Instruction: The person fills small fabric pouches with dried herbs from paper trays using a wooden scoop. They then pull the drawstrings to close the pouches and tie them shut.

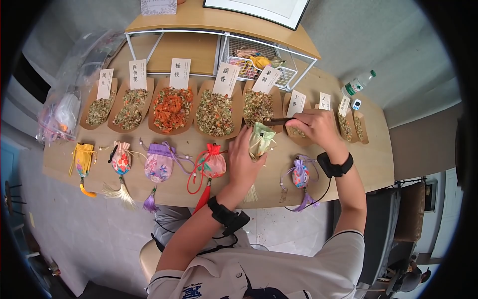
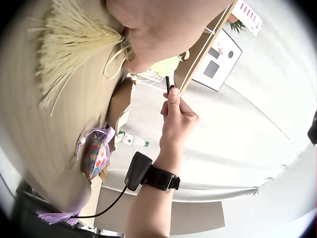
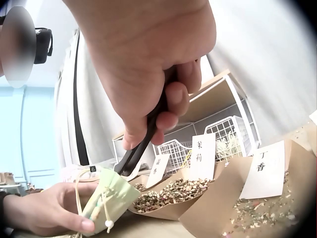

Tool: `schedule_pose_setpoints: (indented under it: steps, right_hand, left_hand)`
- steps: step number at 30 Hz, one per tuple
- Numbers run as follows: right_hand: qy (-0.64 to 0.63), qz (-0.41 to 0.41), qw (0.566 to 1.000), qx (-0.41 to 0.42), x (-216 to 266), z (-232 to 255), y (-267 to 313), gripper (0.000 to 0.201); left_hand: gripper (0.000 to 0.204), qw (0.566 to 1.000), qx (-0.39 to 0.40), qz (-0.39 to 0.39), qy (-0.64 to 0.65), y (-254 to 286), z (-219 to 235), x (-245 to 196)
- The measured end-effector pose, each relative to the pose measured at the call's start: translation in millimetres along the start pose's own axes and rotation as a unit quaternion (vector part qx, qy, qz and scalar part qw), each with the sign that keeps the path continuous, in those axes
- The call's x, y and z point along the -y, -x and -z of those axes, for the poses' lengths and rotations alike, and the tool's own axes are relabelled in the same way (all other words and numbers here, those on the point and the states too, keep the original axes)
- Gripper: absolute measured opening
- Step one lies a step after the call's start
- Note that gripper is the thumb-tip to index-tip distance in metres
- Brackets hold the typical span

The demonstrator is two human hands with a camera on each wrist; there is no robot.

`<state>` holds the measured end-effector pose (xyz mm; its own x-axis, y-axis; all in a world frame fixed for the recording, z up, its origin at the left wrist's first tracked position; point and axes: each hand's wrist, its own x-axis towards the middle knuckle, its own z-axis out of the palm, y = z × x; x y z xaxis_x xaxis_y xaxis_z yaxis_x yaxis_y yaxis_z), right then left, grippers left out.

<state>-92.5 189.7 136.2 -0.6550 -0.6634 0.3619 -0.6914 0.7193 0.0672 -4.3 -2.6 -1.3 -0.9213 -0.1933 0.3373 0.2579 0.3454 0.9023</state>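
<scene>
My left hand (image 1: 245, 160) grips a pale green drawstring pouch (image 1: 262, 140) by its sides, above the table's front part; a cream tassel (image 2: 79, 42) hangs below it. My right hand (image 1: 318, 130) pinches a dark, slim tool (image 3: 141, 146), its far end at the pouch's mouth. In the right wrist view the pouch (image 3: 110, 197) is tilted, with its cords and a white bead hanging on the side. What the tool's tip holds is hidden. Just behind the pouch stands a paper tray of dried flowers (image 1: 259, 105).
Several trays of dried herbs (image 1: 216, 113) with labels line the table (image 1: 373, 172). Finished-looking pouches with tassels, one purple (image 1: 160, 164) and one red (image 1: 213, 162), lie along the front. A bottle (image 1: 358, 83) and a shelf (image 1: 209, 20) with a wire basket stand behind.
</scene>
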Motion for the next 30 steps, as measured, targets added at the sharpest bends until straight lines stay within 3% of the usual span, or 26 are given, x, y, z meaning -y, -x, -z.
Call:
schedule_pose_setpoints:
  steps: [11,14,17,21,24,30]
  right_hand:
    - [-0.019,0.056,0.998,0.021,10,6,-7,0.036]
    - [-0.007,0.022,0.998,0.051,-1,7,-18,0.034]
    - [0.005,-0.025,0.998,0.050,-38,-23,-21,0.034]
    - [-0.024,-0.119,0.985,0.121,-61,-51,-27,0.039]
    - [-0.024,-0.120,0.983,0.136,-60,-58,-32,0.047]
    - [-0.080,-0.104,0.978,0.162,-48,-52,-32,0.043]
  left_hand:
    - [0.085,1.000,-0.001,-0.016,-0.002,0,-1,2]
    - [0.083,1.000,0.007,-0.007,-0.010,0,1,0]
    - [0.082,1.000,0.012,-0.004,-0.008,0,2,-1]
    - [0.081,1.000,0.014,-0.006,-0.010,0,2,0]
    - [0.081,1.000,0.013,-0.008,-0.006,-1,2,0]
    - [0.081,1.000,0.009,-0.005,-0.003,-1,2,-3]
